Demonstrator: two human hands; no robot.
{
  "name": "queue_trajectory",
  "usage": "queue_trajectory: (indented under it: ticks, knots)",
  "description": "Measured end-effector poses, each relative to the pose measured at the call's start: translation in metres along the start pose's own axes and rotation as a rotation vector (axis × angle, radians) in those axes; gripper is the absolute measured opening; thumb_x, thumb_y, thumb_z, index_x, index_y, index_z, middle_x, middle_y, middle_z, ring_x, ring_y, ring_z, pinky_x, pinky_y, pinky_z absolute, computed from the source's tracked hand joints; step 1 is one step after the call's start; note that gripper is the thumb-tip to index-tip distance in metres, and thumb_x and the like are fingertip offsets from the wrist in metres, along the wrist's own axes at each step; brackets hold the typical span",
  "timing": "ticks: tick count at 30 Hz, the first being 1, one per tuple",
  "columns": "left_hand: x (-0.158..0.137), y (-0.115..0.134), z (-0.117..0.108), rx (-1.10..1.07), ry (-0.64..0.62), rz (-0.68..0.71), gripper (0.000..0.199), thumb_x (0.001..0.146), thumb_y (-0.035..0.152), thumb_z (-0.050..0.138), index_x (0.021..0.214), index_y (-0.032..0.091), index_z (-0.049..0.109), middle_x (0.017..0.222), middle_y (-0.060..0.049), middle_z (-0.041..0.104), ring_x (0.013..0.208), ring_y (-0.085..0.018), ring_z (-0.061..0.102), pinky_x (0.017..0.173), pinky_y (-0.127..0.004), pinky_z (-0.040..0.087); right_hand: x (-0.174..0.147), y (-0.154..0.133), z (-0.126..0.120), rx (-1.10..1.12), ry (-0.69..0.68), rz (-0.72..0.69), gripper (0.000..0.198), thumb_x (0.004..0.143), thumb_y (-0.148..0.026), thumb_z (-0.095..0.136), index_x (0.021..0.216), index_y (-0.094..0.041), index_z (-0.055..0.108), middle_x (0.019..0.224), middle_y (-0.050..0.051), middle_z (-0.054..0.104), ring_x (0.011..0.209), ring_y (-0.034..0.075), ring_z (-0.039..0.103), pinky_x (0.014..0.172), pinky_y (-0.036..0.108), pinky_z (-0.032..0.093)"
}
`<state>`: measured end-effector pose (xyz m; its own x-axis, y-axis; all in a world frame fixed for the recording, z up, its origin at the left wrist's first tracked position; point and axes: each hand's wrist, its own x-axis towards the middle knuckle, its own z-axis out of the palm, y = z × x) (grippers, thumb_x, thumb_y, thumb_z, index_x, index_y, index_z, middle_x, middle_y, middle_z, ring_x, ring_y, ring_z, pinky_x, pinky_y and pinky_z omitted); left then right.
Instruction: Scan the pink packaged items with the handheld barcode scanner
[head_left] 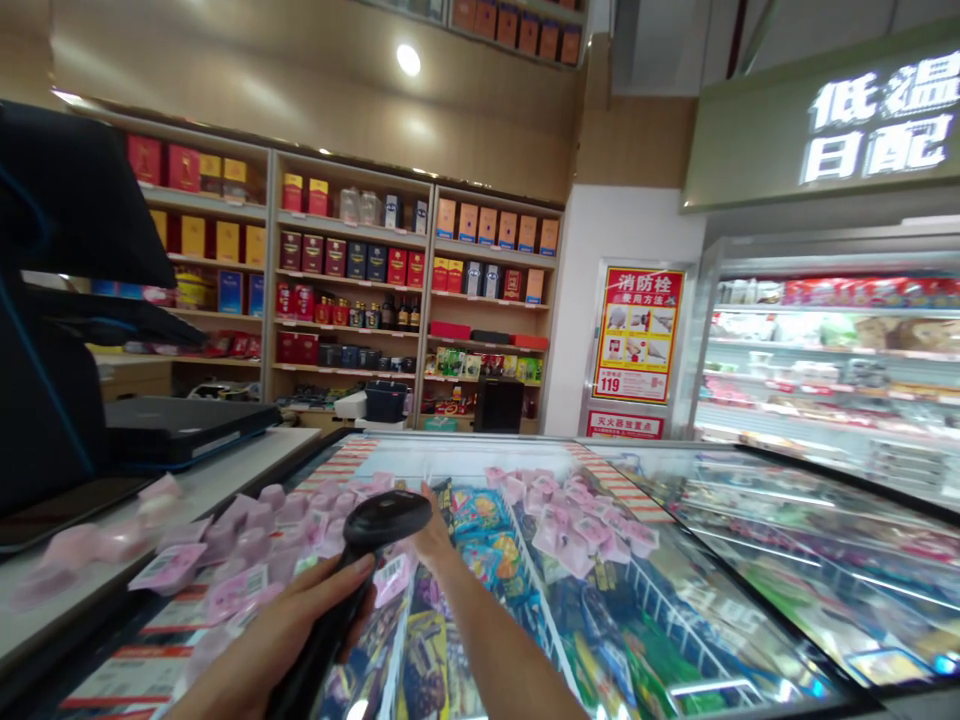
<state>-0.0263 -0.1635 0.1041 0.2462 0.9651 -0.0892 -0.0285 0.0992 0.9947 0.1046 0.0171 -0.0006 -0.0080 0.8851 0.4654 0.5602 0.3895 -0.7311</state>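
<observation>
My left hand [300,615] is wrapped round the handle of a black handheld barcode scanner [386,520], its head tilted over the freezer. Beyond the scanner head, my right hand [429,535] reaches forward, its fingers mostly hidden. Close to that hand, under the scanner head, is a small pink cup [394,575] with a barcode label; whether the fingers grip it is not visible. Many similar pink cups [259,530] lie in a loose heap on the left of the glass freezer top [412,455]. Another heap of pink cups [574,515] rests to the right.
A dark point-of-sale terminal [82,200] stands on the white counter [292,450] at left, with several pink cups [105,545] near it. Bagged frozen goods [484,530] show through the glass. Shelves of boxes [337,255] line the back, and a lit fridge [825,350] stands at right.
</observation>
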Motion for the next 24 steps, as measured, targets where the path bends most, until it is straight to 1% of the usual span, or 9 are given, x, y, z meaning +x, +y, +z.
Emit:
queue_trajectory:
  ticks: [3, 6, 8, 10, 14, 19, 22, 23, 24]
  knots:
    - [0.003, 0.0, 0.011, -0.004, -0.028, -0.015, 0.028, 0.067, 0.044, 0.052, 0.059, 0.017, 0.051, 0.049, 0.003, 0.051, 0.044, -0.007, 0.043, 0.044, -0.017, 0.034, -0.011, 0.002, -0.054, -0.226, 0.148, 0.06, 0.051, 0.076, -0.035, 0.037, 0.12, -0.01, 0.035, 0.123, 0.013, 0.04, 0.114, 0.023, 0.033, 0.093, 0.035, 0.025]
    - [0.006, -0.003, 0.021, -0.035, -0.044, -0.01, 0.027, 0.066, 0.042, 0.053, 0.059, 0.016, 0.05, 0.05, 0.003, 0.052, 0.043, -0.006, 0.043, 0.044, -0.017, 0.033, -0.028, 0.012, -0.117, -0.522, 0.263, 0.112, 0.039, 0.073, -0.03, 0.043, 0.109, -0.017, 0.048, 0.116, 0.009, 0.047, 0.109, 0.024, 0.038, 0.089, 0.036, 0.027]
    - [0.008, -0.007, 0.027, -0.045, -0.059, 0.007, 0.026, 0.066, 0.041, 0.054, 0.059, 0.016, 0.05, 0.05, 0.003, 0.052, 0.042, -0.006, 0.043, 0.043, -0.017, 0.033, -0.041, 0.02, -0.149, -0.707, 0.293, 0.157, 0.034, 0.073, -0.027, 0.043, 0.104, -0.019, 0.051, 0.107, 0.009, 0.052, 0.103, 0.024, 0.042, 0.084, 0.036, 0.029]
    - [0.009, -0.011, 0.032, -0.061, -0.06, 0.004, 0.025, 0.065, 0.04, 0.055, 0.06, 0.016, 0.049, 0.048, 0.003, 0.05, 0.041, -0.007, 0.043, 0.042, -0.018, 0.032, -0.053, 0.03, -0.167, -0.86, 0.272, 0.202, 0.03, 0.072, -0.028, 0.044, 0.1, -0.02, 0.053, 0.1, 0.01, 0.055, 0.1, 0.025, 0.043, 0.08, 0.038, 0.03]
    - [0.009, -0.017, 0.036, -0.109, -0.022, -0.005, 0.024, 0.064, 0.039, 0.056, 0.063, 0.016, 0.048, 0.048, 0.004, 0.049, 0.04, -0.006, 0.042, 0.041, -0.018, 0.032, -0.069, 0.043, -0.174, -0.997, 0.187, 0.29, 0.024, 0.069, -0.028, 0.048, 0.09, -0.019, 0.056, 0.09, 0.01, 0.058, 0.091, 0.026, 0.048, 0.075, 0.04, 0.029]
    - [0.01, -0.021, 0.035, -0.112, -0.004, -0.02, 0.026, 0.063, 0.04, 0.056, 0.066, 0.016, 0.048, 0.049, 0.004, 0.05, 0.041, -0.007, 0.044, 0.04, -0.019, 0.032, -0.074, 0.048, -0.162, -0.98, 0.159, 0.236, 0.026, 0.071, -0.028, 0.047, 0.095, -0.021, 0.053, 0.091, 0.009, 0.058, 0.089, 0.024, 0.051, 0.079, 0.041, 0.026]
    - [0.009, -0.023, 0.035, -0.104, -0.015, -0.014, 0.025, 0.064, 0.04, 0.055, 0.064, 0.015, 0.048, 0.051, 0.003, 0.051, 0.041, -0.007, 0.044, 0.041, -0.019, 0.032, -0.068, 0.05, -0.153, -0.786, 0.162, 0.164, 0.025, 0.069, -0.024, 0.048, 0.093, -0.021, 0.053, 0.09, 0.007, 0.058, 0.09, 0.022, 0.051, 0.082, 0.039, 0.026]
    - [0.008, -0.023, 0.035, -0.102, -0.019, -0.018, 0.025, 0.064, 0.04, 0.055, 0.065, 0.015, 0.048, 0.051, 0.003, 0.051, 0.041, -0.007, 0.045, 0.041, -0.019, 0.032, -0.065, 0.051, -0.149, -0.642, 0.197, 0.158, 0.024, 0.067, -0.024, 0.049, 0.091, -0.02, 0.054, 0.089, 0.007, 0.058, 0.089, 0.021, 0.051, 0.081, 0.036, 0.028]
    - [0.007, -0.023, 0.035, -0.101, -0.023, -0.024, 0.025, 0.064, 0.039, 0.055, 0.065, 0.015, 0.048, 0.051, 0.003, 0.051, 0.041, -0.007, 0.045, 0.041, -0.019, 0.033, -0.06, 0.051, -0.144, -0.426, 0.255, 0.174, 0.024, 0.065, -0.024, 0.05, 0.088, -0.019, 0.054, 0.087, 0.006, 0.058, 0.087, 0.021, 0.052, 0.079, 0.034, 0.031]
